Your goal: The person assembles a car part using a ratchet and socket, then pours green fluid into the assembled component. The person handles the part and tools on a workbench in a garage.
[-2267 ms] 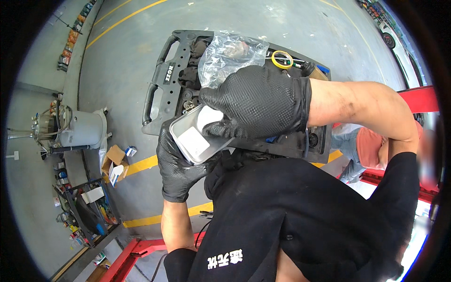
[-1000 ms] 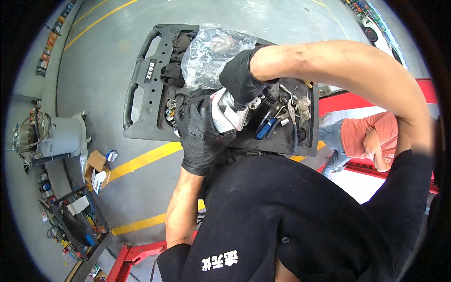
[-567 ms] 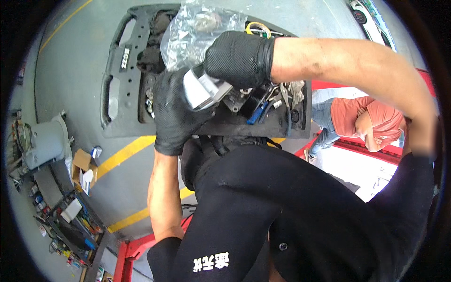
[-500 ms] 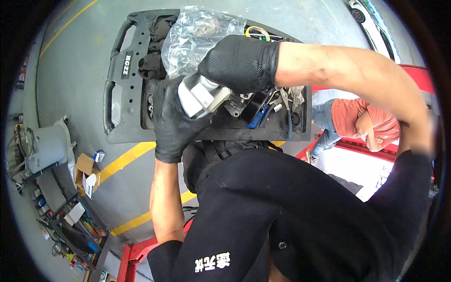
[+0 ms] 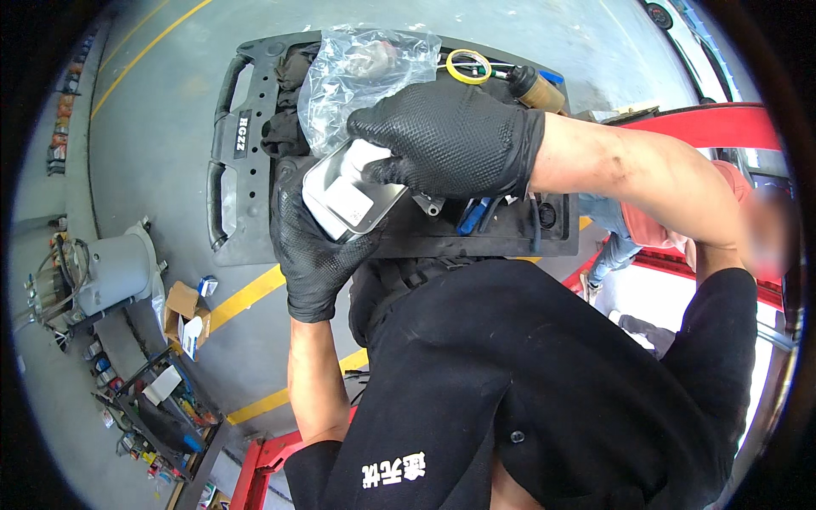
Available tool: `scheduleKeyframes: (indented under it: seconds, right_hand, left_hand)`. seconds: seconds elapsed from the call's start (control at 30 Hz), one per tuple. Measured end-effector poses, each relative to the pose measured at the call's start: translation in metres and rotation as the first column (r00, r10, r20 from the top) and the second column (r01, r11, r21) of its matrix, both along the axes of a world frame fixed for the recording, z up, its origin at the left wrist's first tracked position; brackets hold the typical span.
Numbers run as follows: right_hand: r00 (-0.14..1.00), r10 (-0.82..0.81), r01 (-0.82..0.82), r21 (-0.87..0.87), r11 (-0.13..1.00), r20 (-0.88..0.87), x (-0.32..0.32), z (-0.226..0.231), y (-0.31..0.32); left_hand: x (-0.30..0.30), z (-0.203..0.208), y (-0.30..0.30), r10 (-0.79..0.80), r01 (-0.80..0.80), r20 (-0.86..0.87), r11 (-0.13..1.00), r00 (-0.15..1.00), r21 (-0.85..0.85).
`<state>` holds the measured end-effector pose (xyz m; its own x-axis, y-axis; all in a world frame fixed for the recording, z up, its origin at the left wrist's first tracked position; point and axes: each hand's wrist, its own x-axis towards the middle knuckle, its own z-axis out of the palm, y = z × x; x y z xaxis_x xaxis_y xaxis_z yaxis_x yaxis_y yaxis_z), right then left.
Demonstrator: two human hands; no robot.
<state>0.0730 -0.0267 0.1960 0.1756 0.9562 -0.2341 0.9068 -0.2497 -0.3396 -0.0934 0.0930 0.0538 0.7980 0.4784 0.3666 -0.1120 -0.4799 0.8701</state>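
My left hand [image 5: 316,259], in a black textured glove, is wrapped around the side of a small rectangular silver metal can [image 5: 374,219]. The can is tilted, and its top with a pale label shows. My right hand [image 5: 455,140], gloved alike, has thumb and fingers closed on the white cap [image 5: 365,156] at the can's top. Whether the cap is still seated I cannot tell. Both hands are above a black tool cart top [image 5: 408,245]. Beyond them lies a clear plastic bag [image 5: 340,89] with something inside.
A yellow tape roll [image 5: 468,66] and a brownish bottle with a dark top [image 5: 535,88] lie at the cart's far side. Blue-handled pliers [image 5: 473,216] rest near my right hand. A person in a red shirt stands at the right. An open cardboard box [image 5: 184,310] is on the floor at left.
The can has tipped so more of its top shows. My right hand's fingers have shifted on the white cap, which is now more visible. The whole view has moved slightly.
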Motion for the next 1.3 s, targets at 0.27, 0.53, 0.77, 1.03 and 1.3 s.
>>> scheduleKeyframes:
  seconds: [0.27,0.53,0.77,1.03,1.3]
  right_hand:
    - [0.995,0.098,-0.093,0.268,0.959,-0.005,-0.014,-0.012,-0.009]
    - [0.982,0.18,-0.144,0.388,0.91,-0.056,-0.022,-0.024,-0.006]
    - [0.97,0.232,-0.155,0.542,0.826,-0.076,-0.023,-0.027,-0.001]
    - [0.974,0.215,-0.161,0.46,0.873,-0.068,-0.025,-0.026,0.003]
    - [0.96,0.146,-0.042,0.39,0.92,-0.241,-0.017,-0.008,0.002]
  left_hand:
    - [-0.022,0.015,-0.013,0.042,-0.045,-0.067,0.998,0.997,-0.05]
    - [-0.042,0.016,-0.018,0.093,-0.099,-0.108,0.994,0.99,-0.051]
    - [-0.052,0.019,-0.013,0.099,-0.102,-0.048,0.993,0.994,-0.063]
    - [-0.051,0.02,-0.005,0.093,-0.097,-0.062,0.992,0.994,-0.074]
    - [-0.047,0.016,-0.002,0.075,-0.073,-0.059,0.997,0.995,0.028]
